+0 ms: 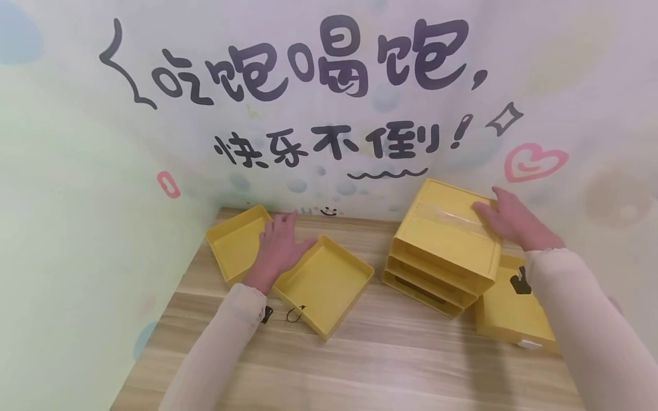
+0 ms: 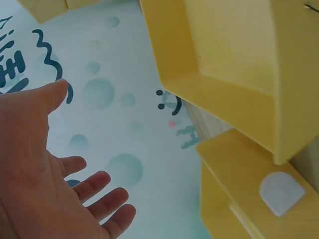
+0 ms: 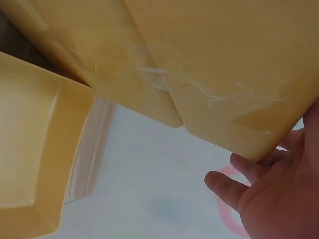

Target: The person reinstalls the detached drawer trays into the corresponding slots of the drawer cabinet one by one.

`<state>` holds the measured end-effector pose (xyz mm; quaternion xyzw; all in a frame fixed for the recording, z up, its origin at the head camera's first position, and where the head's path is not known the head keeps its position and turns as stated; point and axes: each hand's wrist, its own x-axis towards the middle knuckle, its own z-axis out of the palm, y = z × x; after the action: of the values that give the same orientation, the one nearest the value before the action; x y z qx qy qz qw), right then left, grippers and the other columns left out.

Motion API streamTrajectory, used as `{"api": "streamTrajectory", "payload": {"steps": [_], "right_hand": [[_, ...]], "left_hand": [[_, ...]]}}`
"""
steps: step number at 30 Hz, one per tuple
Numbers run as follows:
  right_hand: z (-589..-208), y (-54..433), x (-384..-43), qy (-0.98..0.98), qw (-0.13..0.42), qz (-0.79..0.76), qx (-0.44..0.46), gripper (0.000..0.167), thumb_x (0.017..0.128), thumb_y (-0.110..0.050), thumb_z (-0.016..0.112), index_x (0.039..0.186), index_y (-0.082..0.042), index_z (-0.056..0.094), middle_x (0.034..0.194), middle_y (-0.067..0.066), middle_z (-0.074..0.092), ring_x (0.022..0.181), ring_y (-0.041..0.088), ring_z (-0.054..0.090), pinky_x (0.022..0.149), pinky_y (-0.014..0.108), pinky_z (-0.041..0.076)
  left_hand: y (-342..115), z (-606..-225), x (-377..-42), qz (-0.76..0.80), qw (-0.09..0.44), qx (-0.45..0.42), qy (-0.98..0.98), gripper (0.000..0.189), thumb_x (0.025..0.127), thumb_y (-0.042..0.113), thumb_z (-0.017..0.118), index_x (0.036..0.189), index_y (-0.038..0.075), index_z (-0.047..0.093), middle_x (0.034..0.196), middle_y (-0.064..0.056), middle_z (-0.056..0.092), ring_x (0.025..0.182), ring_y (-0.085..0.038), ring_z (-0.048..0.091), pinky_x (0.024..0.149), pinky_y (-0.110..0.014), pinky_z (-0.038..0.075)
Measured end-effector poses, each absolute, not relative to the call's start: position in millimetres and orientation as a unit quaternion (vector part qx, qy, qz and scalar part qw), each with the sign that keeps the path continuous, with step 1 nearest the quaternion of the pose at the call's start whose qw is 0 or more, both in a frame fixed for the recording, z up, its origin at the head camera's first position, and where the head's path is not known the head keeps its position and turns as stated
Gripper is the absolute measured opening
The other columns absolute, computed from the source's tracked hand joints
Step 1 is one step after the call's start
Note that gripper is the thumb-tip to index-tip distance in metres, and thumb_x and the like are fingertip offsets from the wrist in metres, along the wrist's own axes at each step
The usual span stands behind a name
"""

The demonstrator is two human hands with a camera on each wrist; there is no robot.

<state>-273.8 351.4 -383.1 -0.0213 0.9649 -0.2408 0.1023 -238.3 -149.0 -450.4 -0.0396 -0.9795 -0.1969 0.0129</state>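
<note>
My left hand (image 1: 280, 245), fingers spread and holding nothing, hovers over two yellow drawer trays. One tray (image 1: 329, 285) lies turned at an angle to its right; the other tray (image 1: 233, 242) sits behind and to its left. In the left wrist view a white tab (image 2: 281, 193) shows on one tray's outer face. A yellow drawer cabinet (image 1: 437, 240) with empty slots faces me at an angle. At the cabinet's far right edge is my right hand (image 1: 514, 222), thumb over the top. The right wrist view shows its fingers extended along the cabinet's edge.
Another yellow tray (image 1: 514, 311) with a white front tab lies right of the cabinet, partly behind my sleeve. Everything stands on a wood-grain table (image 1: 360, 371). Behind it rises a wall (image 1: 288, 28) with black lettering. Clear tape (image 1: 452, 220) crosses the cabinet's top.
</note>
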Motion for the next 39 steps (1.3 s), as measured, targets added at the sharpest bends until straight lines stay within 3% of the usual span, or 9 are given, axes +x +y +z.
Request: {"api": "streamTrajectory", "payload": {"steps": [8,12,14,17,24,28,32,36,39], "right_hand": [[-388,354,-271,0.966,0.087,-0.240,-0.033,0.096,0.104,-0.062,0.031,0.156,0.014,0.006,0.154,0.046,0.024,0.143,0.062,0.024,0.116,0.074,0.020],[-391,353,-270,0.967,0.077,-0.239,-0.036,0.082,0.105,-0.059,0.033,0.141,0.015,0.039,0.125,0.039,0.053,0.116,0.051,0.052,0.102,0.067,0.042],[-392,353,-269,0.967,0.072,-0.240,-0.032,0.077,0.105,-0.059,0.035,0.128,0.014,0.047,0.111,0.033,0.056,0.101,0.043,0.055,0.090,0.060,0.047],[-394,353,-269,0.966,0.075,-0.245,-0.024,0.078,0.104,-0.060,0.035,0.124,0.014,0.046,0.108,0.031,0.054,0.098,0.042,0.054,0.087,0.057,0.046],[-395,355,-269,0.961,0.092,-0.262,-0.001,0.097,0.100,-0.069,0.032,0.143,0.018,0.031,0.131,0.038,0.045,0.116,0.050,0.046,0.105,0.072,0.037],[-397,354,-271,0.962,0.081,-0.262,-0.004,0.088,0.100,-0.069,0.034,0.125,0.015,0.045,0.104,0.029,0.055,0.096,0.041,0.056,0.086,0.058,0.049],[-398,353,-273,0.966,0.064,-0.251,-0.006,0.071,0.101,-0.066,0.036,0.094,0.003,0.048,0.073,0.012,0.048,0.068,0.029,0.055,0.069,0.038,0.045],[-398,351,-273,0.967,0.059,-0.247,-0.006,0.074,0.102,-0.064,0.036,0.098,0.008,0.050,0.080,0.018,0.052,0.075,0.033,0.057,0.070,0.041,0.046],[-397,349,-273,0.968,0.058,-0.246,-0.008,0.076,0.102,-0.063,0.036,0.106,0.011,0.051,0.087,0.023,0.054,0.082,0.037,0.057,0.073,0.044,0.047]], "left_hand": [[-158,-458,-224,-0.206,0.003,-0.030,-0.978,0.095,0.088,0.071,0.061,0.160,0.019,0.026,0.151,-0.020,0.037,0.130,-0.043,0.039,0.101,-0.059,0.038],[-164,-464,-215,-0.207,-0.013,-0.025,-0.978,0.099,0.084,0.072,0.066,0.156,0.014,0.031,0.147,-0.020,0.037,0.126,-0.042,0.041,0.097,-0.057,0.040],[-167,-465,-210,-0.210,-0.022,-0.024,-0.977,0.099,0.081,0.072,0.069,0.152,0.010,0.035,0.142,-0.020,0.039,0.122,-0.041,0.042,0.095,-0.055,0.041],[-172,-469,-201,-0.205,-0.040,-0.029,-0.978,0.098,0.080,0.073,0.070,0.144,0.005,0.041,0.134,-0.019,0.044,0.116,-0.039,0.044,0.089,-0.051,0.042],[-181,-481,-182,-0.186,-0.057,-0.039,-0.980,0.094,0.077,0.074,0.071,0.132,0.000,0.050,0.114,-0.017,0.051,0.099,-0.032,0.044,0.079,-0.040,0.041],[-184,-491,-175,-0.189,-0.059,-0.034,-0.980,0.096,0.078,0.069,0.075,0.133,-0.005,0.049,0.118,-0.021,0.053,0.104,-0.034,0.046,0.087,-0.043,0.043],[-185,-503,-168,-0.209,-0.054,-0.023,-0.976,0.095,0.077,0.064,0.079,0.129,-0.009,0.048,0.116,-0.021,0.053,0.108,-0.034,0.047,0.093,-0.045,0.042],[-184,-512,-160,-0.224,-0.037,-0.011,-0.974,0.089,0.075,0.062,0.082,0.119,-0.009,0.050,0.106,-0.019,0.051,0.100,-0.032,0.045,0.088,-0.042,0.040],[-184,-513,-153,-0.241,-0.019,0.016,-0.970,0.093,0.075,0.059,0.083,0.124,-0.011,0.047,0.109,-0.020,0.050,0.102,-0.033,0.045,0.088,-0.043,0.041]]}}
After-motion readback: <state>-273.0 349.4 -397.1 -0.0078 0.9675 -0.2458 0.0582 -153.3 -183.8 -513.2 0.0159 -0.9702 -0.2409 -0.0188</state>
